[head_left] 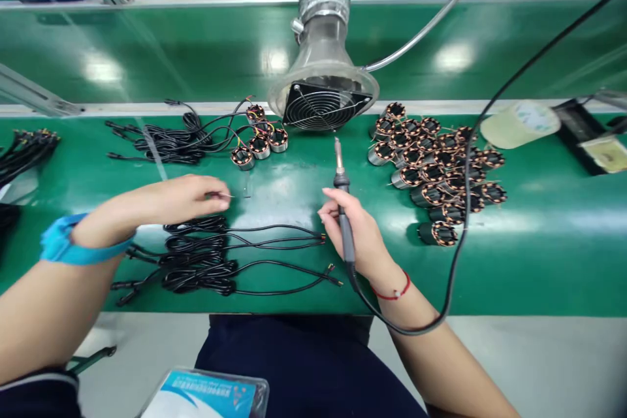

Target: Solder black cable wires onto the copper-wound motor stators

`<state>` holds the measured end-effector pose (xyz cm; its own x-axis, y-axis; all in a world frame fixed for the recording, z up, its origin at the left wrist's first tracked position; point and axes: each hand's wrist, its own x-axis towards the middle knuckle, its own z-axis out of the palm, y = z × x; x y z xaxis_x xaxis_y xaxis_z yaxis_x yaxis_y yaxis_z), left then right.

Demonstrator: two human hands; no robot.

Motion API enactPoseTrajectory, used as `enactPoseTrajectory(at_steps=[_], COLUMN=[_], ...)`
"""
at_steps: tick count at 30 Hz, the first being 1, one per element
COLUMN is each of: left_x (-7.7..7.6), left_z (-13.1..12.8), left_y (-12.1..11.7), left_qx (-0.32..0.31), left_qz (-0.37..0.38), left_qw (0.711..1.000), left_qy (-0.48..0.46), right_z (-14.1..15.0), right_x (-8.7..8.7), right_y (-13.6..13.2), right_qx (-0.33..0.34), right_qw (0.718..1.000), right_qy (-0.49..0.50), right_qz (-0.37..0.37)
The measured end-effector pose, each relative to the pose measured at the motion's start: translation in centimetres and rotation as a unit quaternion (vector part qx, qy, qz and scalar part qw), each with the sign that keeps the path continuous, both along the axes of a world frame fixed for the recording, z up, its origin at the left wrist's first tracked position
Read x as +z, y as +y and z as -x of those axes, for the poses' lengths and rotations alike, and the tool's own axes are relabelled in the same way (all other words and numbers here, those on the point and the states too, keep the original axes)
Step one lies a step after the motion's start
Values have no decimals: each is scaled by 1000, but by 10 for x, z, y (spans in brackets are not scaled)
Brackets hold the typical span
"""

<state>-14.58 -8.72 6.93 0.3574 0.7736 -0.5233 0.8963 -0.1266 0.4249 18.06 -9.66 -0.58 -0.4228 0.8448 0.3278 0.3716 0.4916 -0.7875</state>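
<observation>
Fingers (334, 199) of right hand (355, 238) wrapped around soldering iron (339, 160), tip toward far bench edge (147, 108); thin wire (228, 195) pinched in left fingers (215, 191).

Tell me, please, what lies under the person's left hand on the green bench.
The left hand covers the green bench directly beneath its palm, so what is there cannot be seen. Just nearer the person lie coiled black cables, which the hand does not cover.

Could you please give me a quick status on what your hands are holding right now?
Left grip pinching thin pale wire strand. Right grip holding grey-handled metal-tipped soldering iron. Coiled black cables lying just nearside of both hands.
</observation>
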Motion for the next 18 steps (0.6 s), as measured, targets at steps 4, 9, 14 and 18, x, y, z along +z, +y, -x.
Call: enactPoseTrajectory(at_steps=[4,9,14,18], left_x=[-2,-12,-17,-12], left_z=[45,42,31,27], left_y=[-43,-79,-77,-64], left_qx=[58,35,-2,23], left_qz=[59,-6,-78,-135], left_qw=[992,988,969,944], left_qy=[93,149,236,301], right_z=[-4,-5,-13,-22], right_x=[0,4,18,26], right_y=[3,5,4,-2], right_qx=[-49,-77,-114,-154], right_qw=[997,994,991,985], right_qy=[49,73,70,72], right_qz=[27,33,1,-14])
